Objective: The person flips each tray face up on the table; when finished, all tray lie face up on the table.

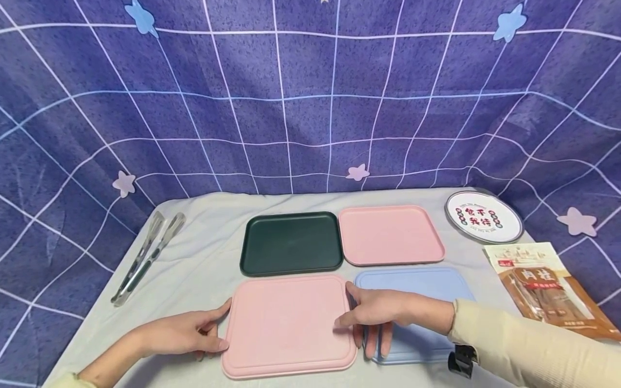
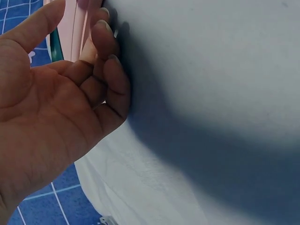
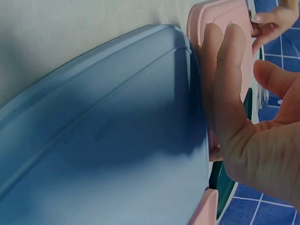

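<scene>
A pink tray [image 1: 291, 326] lies flat with its raised, smooth middle facing up, at the front of the table. My left hand [image 1: 181, 334] is at its left edge, index fingertip and thumb touching the side and the other fingers loosely bent beneath the palm. At the opposite edge, my right hand [image 1: 375, 312] has its index finger by the far corner and its thumb over the top. The other right fingers extend down between this tray and a blue tray [image 1: 427, 339], partly overlapping the blue one in the head view.
Behind lie a dark green tray [image 1: 291, 242] and another pink tray [image 1: 390, 234], side by side. Metal tongs [image 1: 147, 258] rest at the left. A white plate with red lettering [image 1: 485, 215] and a brown food packet [image 1: 548, 285] are at the right. A blue curtain [image 1: 310, 108] hangs behind.
</scene>
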Motion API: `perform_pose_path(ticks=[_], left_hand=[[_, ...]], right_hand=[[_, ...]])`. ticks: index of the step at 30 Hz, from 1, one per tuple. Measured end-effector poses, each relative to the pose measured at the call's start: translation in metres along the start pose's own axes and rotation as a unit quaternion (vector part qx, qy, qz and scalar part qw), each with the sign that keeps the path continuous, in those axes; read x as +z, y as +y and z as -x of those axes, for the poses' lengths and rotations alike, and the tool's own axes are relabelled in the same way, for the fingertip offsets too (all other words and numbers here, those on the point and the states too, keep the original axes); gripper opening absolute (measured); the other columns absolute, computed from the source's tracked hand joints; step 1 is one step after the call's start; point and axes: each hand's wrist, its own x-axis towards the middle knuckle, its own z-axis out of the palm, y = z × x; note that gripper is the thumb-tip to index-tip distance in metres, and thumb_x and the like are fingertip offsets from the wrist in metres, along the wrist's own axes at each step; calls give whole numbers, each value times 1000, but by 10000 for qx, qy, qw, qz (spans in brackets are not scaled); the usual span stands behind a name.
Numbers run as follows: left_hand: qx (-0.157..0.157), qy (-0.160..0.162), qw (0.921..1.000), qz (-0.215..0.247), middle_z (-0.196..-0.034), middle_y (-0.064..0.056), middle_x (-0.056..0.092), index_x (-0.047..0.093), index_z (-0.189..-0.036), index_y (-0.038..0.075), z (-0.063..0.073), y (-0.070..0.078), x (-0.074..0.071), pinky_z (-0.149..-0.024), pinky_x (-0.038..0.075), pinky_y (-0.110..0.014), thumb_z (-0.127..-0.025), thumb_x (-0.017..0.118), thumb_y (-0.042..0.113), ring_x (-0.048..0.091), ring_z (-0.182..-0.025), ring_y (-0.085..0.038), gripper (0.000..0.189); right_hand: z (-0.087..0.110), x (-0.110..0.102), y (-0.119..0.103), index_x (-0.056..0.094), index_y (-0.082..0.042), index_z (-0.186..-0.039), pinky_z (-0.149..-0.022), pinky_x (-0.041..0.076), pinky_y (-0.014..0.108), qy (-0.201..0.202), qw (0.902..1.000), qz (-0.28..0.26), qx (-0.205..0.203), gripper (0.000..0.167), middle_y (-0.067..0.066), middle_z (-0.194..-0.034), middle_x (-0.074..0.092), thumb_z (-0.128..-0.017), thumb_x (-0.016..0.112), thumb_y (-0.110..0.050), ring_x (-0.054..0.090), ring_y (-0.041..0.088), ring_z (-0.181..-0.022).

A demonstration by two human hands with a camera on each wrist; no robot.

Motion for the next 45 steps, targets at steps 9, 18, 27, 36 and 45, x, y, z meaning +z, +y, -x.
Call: perform_pose_path(ticks=[9, 18, 27, 36, 45], left_hand=[[211, -129, 9994, 239, -75, 4, 57, -2, -157, -7, 0, -8, -2, -54, 37, -21, -100, 62, 20, 47, -60, -1, 90], [164, -155, 9986, 487, -76, 4, 56, -5, -157, -6, -1, -9, 0, -53, 36, -22, -100, 61, 18, 47, -60, -1, 91], [193, -224, 9957, 883, -80, 5, 56, -11, -158, 0, 1, -8, -1, -59, 41, -22, -101, 59, 16, 51, -66, -2, 92], [263, -66, 9938, 1082, -85, -3, 65, -10, -158, -1, 5, -4, -2, -76, 52, -27, -101, 59, 14, 63, -75, -10, 90], [326, 668, 9966, 362, -81, 1, 64, -3, -160, 3, 16, 20, -9, -65, 55, -30, -98, 65, 18, 61, -68, -8, 94]], right_hand=[[-5, -3, -1, 38, -6, -118, -41, 53, 32, -61, 9999, 98, -31, 55, 21, -80, 73, -90, 73, -38, 67, 17, -47], [-8, -5, -1, -14, 7, -155, -40, 52, 30, -135, 9994, 297, 101, 117, 19, -78, 74, -89, 75, -32, 65, 15, -45], [-8, 0, -4, -1, 6, -155, -38, 50, 30, 150, 9991, 406, 42, 107, 20, -77, 73, -88, 77, -28, 63, 15, -43], [-8, 6, 4, 16, 0, -149, -37, 50, 29, 240, 9993, 99, -265, 92, 21, -74, 72, -84, 79, -19, 63, 16, -44], [-13, 19, 6, -20, 6, -154, -38, 50, 27, 277, 9983, -328, -402, 116, 16, -70, 70, -86, 73, -8, 61, 14, -43]])
